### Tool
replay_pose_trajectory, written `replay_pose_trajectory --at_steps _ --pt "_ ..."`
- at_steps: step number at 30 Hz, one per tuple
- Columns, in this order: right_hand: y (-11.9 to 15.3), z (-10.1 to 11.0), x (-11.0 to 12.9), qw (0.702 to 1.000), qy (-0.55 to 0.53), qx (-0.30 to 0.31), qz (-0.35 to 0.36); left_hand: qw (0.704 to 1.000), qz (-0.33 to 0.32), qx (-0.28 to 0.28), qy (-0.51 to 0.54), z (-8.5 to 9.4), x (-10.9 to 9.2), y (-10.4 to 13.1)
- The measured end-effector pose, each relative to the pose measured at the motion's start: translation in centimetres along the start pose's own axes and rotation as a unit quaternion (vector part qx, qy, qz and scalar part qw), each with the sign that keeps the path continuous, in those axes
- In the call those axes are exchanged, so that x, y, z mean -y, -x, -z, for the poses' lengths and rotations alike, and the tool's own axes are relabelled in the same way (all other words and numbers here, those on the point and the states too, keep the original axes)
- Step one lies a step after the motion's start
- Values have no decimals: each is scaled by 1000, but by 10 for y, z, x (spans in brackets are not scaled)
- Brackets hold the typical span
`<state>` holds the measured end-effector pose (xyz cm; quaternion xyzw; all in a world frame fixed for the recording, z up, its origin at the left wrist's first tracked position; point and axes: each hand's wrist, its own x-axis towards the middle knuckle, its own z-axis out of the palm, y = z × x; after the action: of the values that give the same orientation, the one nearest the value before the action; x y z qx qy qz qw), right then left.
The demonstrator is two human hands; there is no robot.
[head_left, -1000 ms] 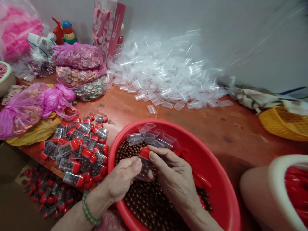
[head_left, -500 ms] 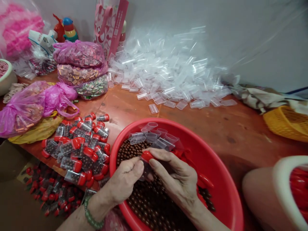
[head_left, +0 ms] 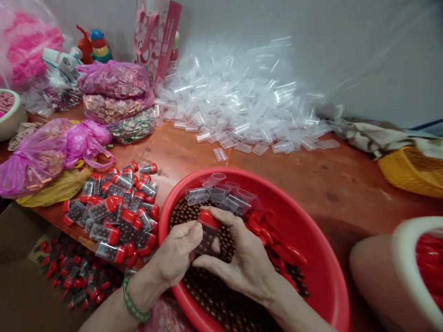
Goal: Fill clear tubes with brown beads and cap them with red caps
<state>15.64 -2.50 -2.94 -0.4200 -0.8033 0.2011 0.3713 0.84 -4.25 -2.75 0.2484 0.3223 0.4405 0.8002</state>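
Note:
A small clear plastic container with a red cap and dark balls inside is held upright over a red basin. My left hand pinches its left side. My right hand is around its other side, index finger at the red cap and thumb near the bottom. Brown balls fill the basin under my hands. Clear empty tubes lie at the basin's back, and red caps along its right side. Filled containers with red caps are heaped left of the basin.
Many clear tubes are piled against the wall. Pink bags of small packets stand at the back left. More filled containers lie lower left. At right are a pale bucket of red caps and a yellow basket.
My right thumb has moved from the cap down to the container's lower end, and the right hand has opened wider around it. More of the container and the red caps in the basin shows.

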Motion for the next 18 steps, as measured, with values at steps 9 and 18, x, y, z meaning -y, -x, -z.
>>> replay_pose_trajectory --at_steps 9,18 --pt "-7 2 6 975 159 -57 142 998 -5 51 32 0 -1 1" --pt "-6 3 3 971 147 -39 183 997 48 28 45 -1 -2 -1"
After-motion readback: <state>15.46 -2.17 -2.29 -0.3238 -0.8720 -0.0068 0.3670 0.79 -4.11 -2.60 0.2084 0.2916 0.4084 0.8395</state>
